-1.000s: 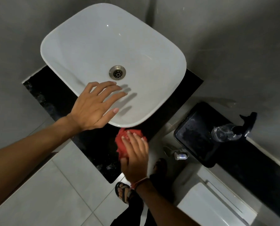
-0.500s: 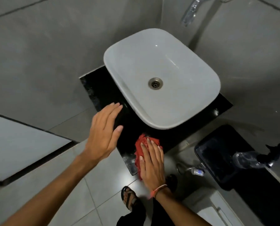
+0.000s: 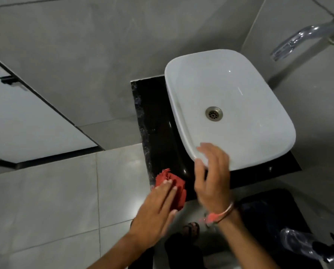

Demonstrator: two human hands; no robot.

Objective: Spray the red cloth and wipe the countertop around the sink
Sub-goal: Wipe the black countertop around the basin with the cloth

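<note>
The red cloth lies on the front left corner of the black countertop, which runs along the left and front of the white basin sink. My left hand presses flat on the cloth, fingers covering its near half. My right hand, with an orange band at the wrist, hovers with fingers apart and nothing in it. It sits over the sink's front left rim, just right of the cloth. A clear spray bottle with a black trigger lies at the bottom right.
A chrome faucet juts from the grey wall at the top right. A second black surface under the spray bottle sits lower right. Grey floor tiles and a white door panel fill the left. My sandalled foot shows below.
The cloth went from under my right hand to under my left hand and moved left to the counter's corner. My right hand lifted off toward the sink rim. The view swung left.
</note>
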